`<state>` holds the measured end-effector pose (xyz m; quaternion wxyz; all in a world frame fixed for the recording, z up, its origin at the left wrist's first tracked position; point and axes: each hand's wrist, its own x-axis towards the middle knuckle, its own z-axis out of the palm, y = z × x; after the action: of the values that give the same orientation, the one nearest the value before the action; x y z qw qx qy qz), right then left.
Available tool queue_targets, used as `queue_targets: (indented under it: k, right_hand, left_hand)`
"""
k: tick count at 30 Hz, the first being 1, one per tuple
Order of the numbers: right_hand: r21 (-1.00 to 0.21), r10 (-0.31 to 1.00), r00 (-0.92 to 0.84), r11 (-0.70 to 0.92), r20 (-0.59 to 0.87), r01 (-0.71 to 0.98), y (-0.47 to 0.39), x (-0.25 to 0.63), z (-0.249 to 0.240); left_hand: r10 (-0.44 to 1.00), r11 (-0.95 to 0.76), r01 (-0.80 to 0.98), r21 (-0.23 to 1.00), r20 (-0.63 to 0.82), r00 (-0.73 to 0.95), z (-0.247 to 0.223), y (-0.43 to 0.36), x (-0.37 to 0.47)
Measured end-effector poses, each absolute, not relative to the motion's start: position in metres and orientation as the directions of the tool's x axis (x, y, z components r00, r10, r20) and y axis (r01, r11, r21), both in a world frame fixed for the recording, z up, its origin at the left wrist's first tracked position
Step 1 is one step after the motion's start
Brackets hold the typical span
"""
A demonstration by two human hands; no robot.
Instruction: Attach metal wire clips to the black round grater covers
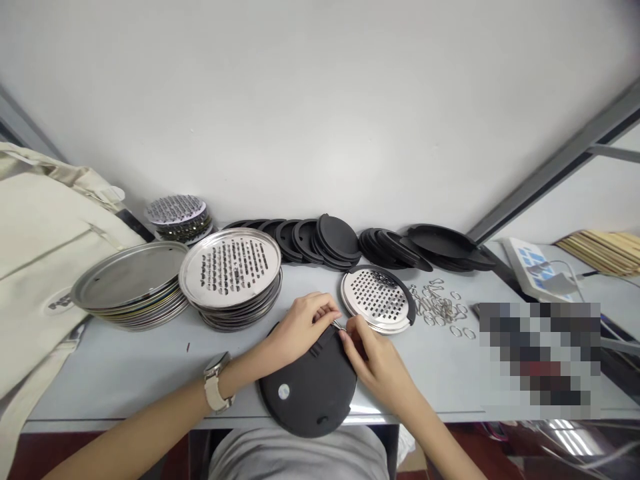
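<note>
A round black disc [310,393] with a small round sticker lies at the table's front edge, partly over it. At its upper rim, my left hand [307,323], with a watch on the wrist, pinches a small metal ring [339,325]. My right hand [373,353] has thumb and forefinger closed on the same ring from the other side. The fingers hide part of the ring and the rim beneath. Just behind my right hand sits a round metal grater plate [379,297] with a black edge piece, on top of a similar plate.
Grater plates [230,270] and metal trays [133,277] are stacked at left, beside a cream bag [45,267]. Black discs [337,239] line the wall. Loose metal rings [440,305] lie at right, near a pixelated patch and a white-and-blue box [535,267].
</note>
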<state>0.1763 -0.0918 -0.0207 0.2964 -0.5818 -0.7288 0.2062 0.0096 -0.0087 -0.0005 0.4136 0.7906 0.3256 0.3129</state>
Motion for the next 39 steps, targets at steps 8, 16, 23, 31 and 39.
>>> queue_targets:
  k: [8,16,23,31,39]
  right_hand:
    - [-0.691,0.967,-0.159,0.255,0.201,0.676,-0.0922,0.1779,-0.0239]
    - [-0.735,0.968,-0.181,0.249,0.172,0.631,-0.0923,0.1777,-0.0210]
    - [-0.629,0.954,-0.197,0.299,0.228,0.718,-0.0917,0.1764,-0.0245]
    - [-0.630,0.957,-0.206,0.290,0.206,0.721,-0.0908,0.1782,-0.0243]
    - [-0.636,0.942,-0.233,0.335,0.242,0.695,-0.0919,0.1785,-0.0228]
  left_hand:
    - [0.769,-0.452,0.259,0.854,0.226,0.598,-0.0004,-0.0092,0.0095]
    - [0.760,-0.450,0.246,0.858,0.223,0.611,0.0023,-0.0096,0.0090]
    - [0.758,-0.466,0.258,0.846,0.231,0.610,0.0014,-0.0103,0.0098]
    - [0.764,-0.464,0.299,0.834,0.206,0.611,-0.0010,-0.0103,0.0106]
    - [0.767,-0.441,0.287,0.850,0.191,0.613,0.0024,-0.0107,0.0114]
